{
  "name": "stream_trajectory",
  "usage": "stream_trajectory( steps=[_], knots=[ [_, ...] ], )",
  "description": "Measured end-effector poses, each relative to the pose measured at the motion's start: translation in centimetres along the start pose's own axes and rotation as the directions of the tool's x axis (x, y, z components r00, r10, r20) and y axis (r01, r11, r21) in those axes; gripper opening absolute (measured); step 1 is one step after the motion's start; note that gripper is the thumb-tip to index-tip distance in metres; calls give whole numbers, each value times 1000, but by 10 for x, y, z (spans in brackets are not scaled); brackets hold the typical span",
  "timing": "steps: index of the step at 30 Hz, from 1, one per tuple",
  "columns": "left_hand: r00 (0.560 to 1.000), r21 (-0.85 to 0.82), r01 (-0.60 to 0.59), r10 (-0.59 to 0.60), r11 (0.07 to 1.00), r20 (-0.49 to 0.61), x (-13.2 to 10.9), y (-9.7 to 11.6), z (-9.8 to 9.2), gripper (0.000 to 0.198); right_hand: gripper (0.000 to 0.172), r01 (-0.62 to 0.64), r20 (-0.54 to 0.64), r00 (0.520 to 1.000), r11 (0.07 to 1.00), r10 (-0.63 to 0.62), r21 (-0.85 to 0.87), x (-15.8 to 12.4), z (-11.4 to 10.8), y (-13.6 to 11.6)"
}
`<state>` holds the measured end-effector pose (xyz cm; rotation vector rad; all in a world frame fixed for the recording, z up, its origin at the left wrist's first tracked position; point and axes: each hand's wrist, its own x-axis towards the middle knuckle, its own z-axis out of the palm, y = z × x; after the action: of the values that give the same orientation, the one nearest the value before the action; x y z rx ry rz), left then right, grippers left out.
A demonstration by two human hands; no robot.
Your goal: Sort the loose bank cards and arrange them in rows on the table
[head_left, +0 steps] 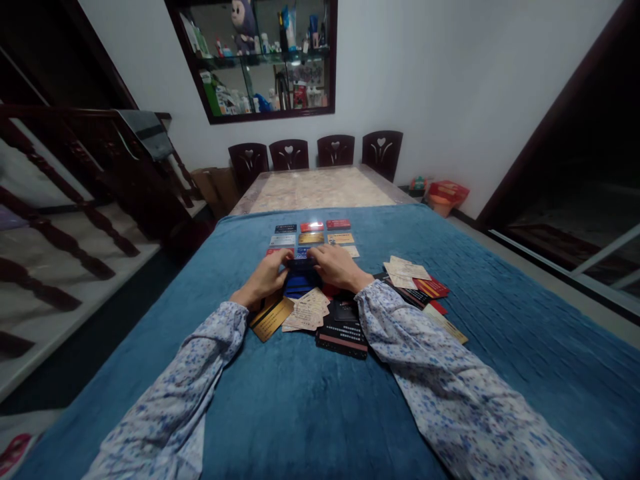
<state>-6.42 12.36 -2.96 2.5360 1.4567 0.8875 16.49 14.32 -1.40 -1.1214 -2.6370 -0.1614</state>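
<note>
Both hands meet mid-desk over the blue cloth (310,400). Left hand (265,277) and right hand (337,265) each have their fingers closed on one end of a dark blue card (300,263), held low just above the cloth. It sits directly in front of the card grid (311,237), which is laid out in three rows. The nearest row is partly hidden behind the hands.

On the near side of the hands:
- gold cards (270,319) by the left wrist
- loose paper tickets (307,310) in the middle
- black card stack (343,327) touching the right sleeve

Mixed pile of red cards and paper slips (415,277) lies right of the right wrist. Bare marble desk (315,187) shows beyond the cloth, with four dark chairs (335,150) at the far end.
</note>
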Motion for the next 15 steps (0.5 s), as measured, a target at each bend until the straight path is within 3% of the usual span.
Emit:
stream_trajectory(
  steps=[8, 15],
  knots=[
    [1000, 26, 15, -15, 1000, 5, -2, -3, 5, 36, 51, -69, 96, 993, 998, 69, -11, -2, -2, -5],
    [997, 25, 83, -84, 996, 2, -4, -3, 9, 36, 51, -123, 114, 986, 992, 121, 10, 0, 1, -3]
  ],
)
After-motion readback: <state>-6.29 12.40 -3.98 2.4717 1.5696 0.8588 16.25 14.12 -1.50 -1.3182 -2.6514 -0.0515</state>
